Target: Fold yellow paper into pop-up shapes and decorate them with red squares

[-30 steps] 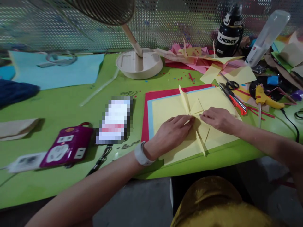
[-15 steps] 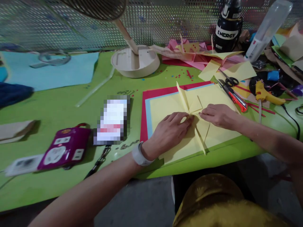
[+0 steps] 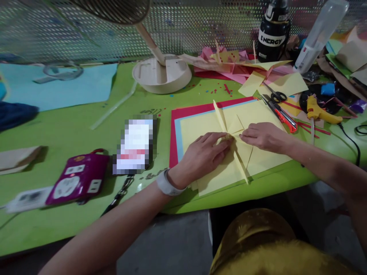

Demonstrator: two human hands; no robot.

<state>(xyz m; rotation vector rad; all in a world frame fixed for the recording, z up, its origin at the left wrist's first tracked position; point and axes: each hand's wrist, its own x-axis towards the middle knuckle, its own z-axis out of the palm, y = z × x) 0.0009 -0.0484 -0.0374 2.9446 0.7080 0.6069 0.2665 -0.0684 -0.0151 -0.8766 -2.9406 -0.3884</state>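
A folded yellow paper piece (image 3: 242, 152) with raised creases lies on a flat yellow sheet (image 3: 195, 130), which rests on a blue and a red sheet (image 3: 174, 130) on the green table (image 3: 74, 126). My left hand (image 3: 205, 154) presses its fingertips on the centre of the folded paper. My right hand (image 3: 262, 135) pinches the same centre from the right. A white band sits on my left wrist.
A red utility knife (image 3: 282, 116) and scissors (image 3: 275, 94) lie right of the sheets, then a yellow glue gun (image 3: 319, 110). A fan base (image 3: 162, 74), a black bottle (image 3: 272, 34) and paper scraps stand behind. A magenta power strip (image 3: 78, 179) and a blurred card (image 3: 136, 145) lie to the left.
Both hands stay on the centre of the folded paper; my left fingers have curled in a little. The view has shifted slightly.
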